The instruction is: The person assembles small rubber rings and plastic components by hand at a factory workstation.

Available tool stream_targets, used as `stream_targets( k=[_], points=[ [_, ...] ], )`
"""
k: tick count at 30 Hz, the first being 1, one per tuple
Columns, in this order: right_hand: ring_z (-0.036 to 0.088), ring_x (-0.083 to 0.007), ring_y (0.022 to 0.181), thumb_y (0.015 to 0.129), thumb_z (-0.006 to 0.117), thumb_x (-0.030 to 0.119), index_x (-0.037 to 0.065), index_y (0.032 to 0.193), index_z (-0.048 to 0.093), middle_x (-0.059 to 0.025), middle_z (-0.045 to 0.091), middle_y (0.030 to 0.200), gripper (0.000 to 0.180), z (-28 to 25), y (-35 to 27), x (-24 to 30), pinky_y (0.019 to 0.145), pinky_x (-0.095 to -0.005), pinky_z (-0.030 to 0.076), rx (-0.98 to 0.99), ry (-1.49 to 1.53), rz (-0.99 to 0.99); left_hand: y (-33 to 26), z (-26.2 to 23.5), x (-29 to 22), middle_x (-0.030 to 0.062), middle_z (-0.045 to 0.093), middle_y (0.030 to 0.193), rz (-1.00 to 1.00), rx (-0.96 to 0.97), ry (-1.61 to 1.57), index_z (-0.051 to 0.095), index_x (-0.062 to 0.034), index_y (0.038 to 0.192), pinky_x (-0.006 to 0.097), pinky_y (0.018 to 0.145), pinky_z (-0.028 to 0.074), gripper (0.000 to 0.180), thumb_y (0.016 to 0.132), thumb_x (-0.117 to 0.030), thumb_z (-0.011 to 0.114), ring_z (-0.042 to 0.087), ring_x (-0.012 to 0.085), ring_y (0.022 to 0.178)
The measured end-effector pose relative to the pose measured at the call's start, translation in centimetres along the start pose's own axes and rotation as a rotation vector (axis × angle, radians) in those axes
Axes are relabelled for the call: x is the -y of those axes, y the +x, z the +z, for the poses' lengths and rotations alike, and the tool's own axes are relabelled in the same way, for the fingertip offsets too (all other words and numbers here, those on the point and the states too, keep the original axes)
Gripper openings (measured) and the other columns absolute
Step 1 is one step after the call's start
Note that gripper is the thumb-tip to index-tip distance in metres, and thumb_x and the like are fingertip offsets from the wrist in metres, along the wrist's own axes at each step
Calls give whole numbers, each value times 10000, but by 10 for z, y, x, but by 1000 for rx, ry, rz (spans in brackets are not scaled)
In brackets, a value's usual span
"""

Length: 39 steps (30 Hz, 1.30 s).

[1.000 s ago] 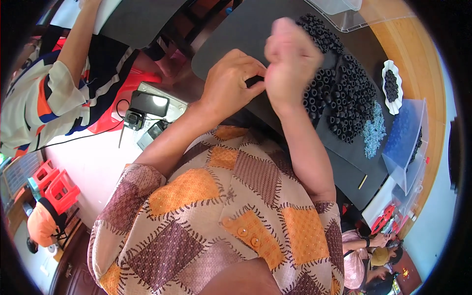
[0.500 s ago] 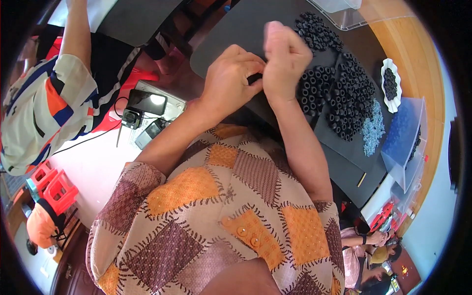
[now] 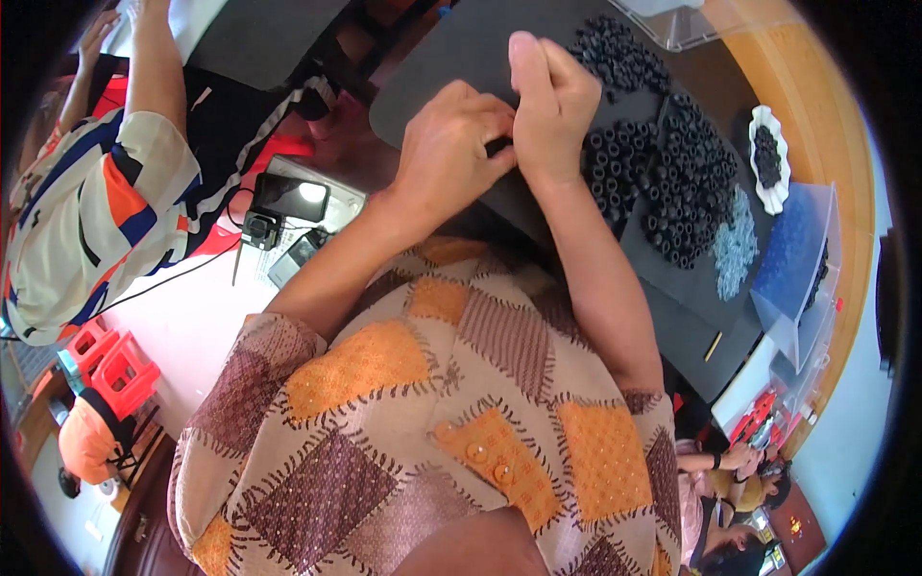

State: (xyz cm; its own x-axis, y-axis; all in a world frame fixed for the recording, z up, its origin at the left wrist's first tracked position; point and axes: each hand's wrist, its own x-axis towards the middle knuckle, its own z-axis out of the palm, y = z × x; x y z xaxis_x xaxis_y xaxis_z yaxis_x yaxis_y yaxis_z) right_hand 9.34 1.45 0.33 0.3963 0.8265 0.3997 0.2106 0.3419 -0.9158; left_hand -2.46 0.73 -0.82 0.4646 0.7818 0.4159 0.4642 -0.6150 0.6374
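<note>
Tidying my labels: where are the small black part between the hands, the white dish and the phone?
small black part (image 3: 498, 146), head view, its visible end.
white dish (image 3: 774, 199), head view, its rim.
phone (image 3: 291, 197), head view, its screen.

Rings (image 3: 672, 182) heaped on mat (image 3: 442, 58), right of hands; dish (image 3: 768, 158) further right

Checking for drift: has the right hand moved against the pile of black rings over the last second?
No. The right hand sits just left of the black rings, beside the left hand, as before.
</note>
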Motion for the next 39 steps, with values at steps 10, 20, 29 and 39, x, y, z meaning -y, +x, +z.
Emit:
stream_targets(
  k=[10,20,29,39],
  points=[
    [415,-31,635,912,660,63,37,765,601,56,497,704,161,-60,3,54,577,-210,343,102,100,112,3,-29,7,25,726,920,-410,196,-764,737,-11,919,261,780,523,131,837,-109,768,652,105,838],
    [643,-234,889,748,781,58,83,1045,713,-71,668,1000,305,-102,-19,59,761,-323,521,484,-324,-188,10,-10,-8,3,680,863,-630,548,-1386,717,-30,1024,215,748,506,229,914,-231,725,610,63,798],
    [646,-293,854,742,784,137,44,997,670,-103,673,962,294,-131,-38,64,750,-383,506,308,-380,-302,21,4,-33,57,705,922,-483,691,-1172,717,12,1050,255,777,503,243,961,-200,639,622,104,831],
    [663,-132,736,913,648,25,-10,1047,657,-81,666,892,139,-255,-51,109,699,-259,527,-39,-348,5,25,15,-20,109,707,1030,-20,116,-255,712,-29,1074,261,768,515,200,882,-6,660,667,162,863]
  ],
)
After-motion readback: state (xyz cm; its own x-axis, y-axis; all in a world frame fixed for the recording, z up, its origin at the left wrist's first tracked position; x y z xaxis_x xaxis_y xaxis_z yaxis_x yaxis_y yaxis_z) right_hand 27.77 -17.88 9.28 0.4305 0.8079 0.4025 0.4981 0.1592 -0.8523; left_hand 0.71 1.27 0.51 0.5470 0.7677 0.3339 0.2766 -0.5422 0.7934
